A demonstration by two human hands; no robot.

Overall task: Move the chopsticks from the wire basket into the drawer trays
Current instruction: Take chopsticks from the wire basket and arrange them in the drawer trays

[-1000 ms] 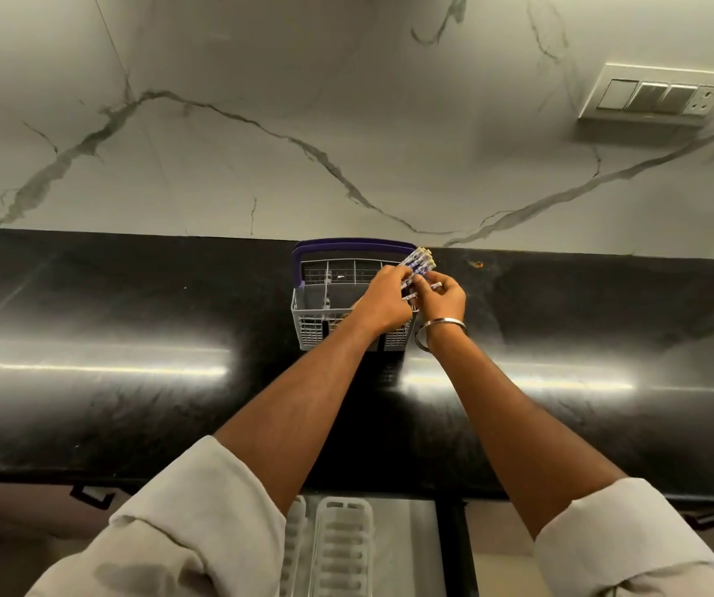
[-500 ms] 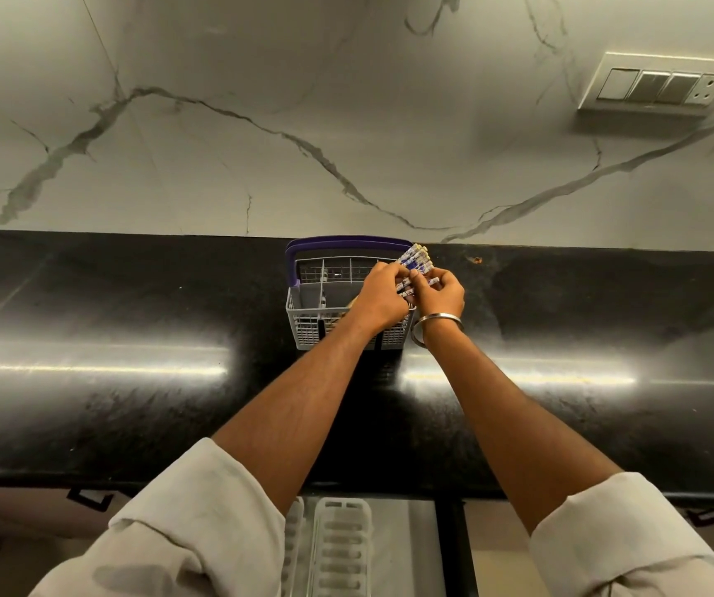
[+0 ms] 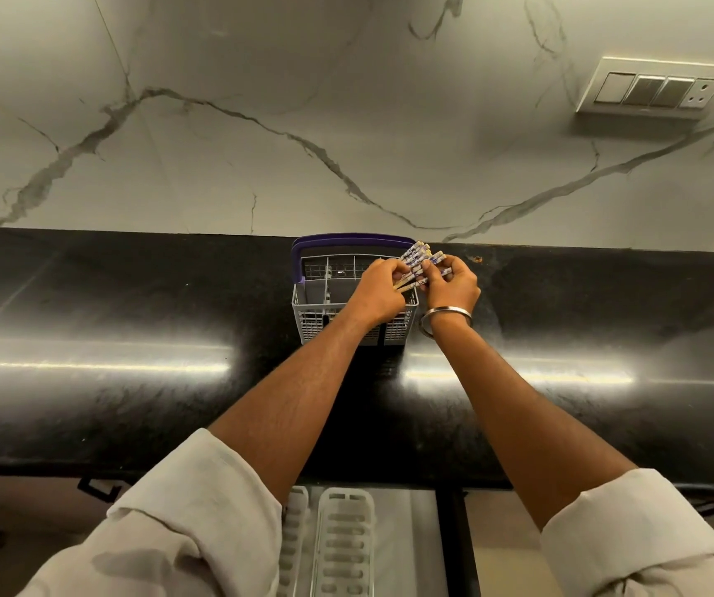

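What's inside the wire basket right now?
The wire basket shows divider walls and seemingly bare left compartments. Both hands, left hand and right hand, grip the chopsticks over its right side, hiding what lies beneath.

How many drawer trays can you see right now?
2: one slotted white tray below the counter edge at bottom centre, another tray just left of it, mostly hidden by the sleeve. More may be hidden.

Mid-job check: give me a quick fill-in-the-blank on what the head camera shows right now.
1. Both hands, left hand and right hand, hold the bundle of ____.
2. The basket has a handle coloured ____.
3. A metal bangle sits on the ____ wrist.
4. The basket stands on the black ____.

Missing words: chopsticks; purple; right; countertop
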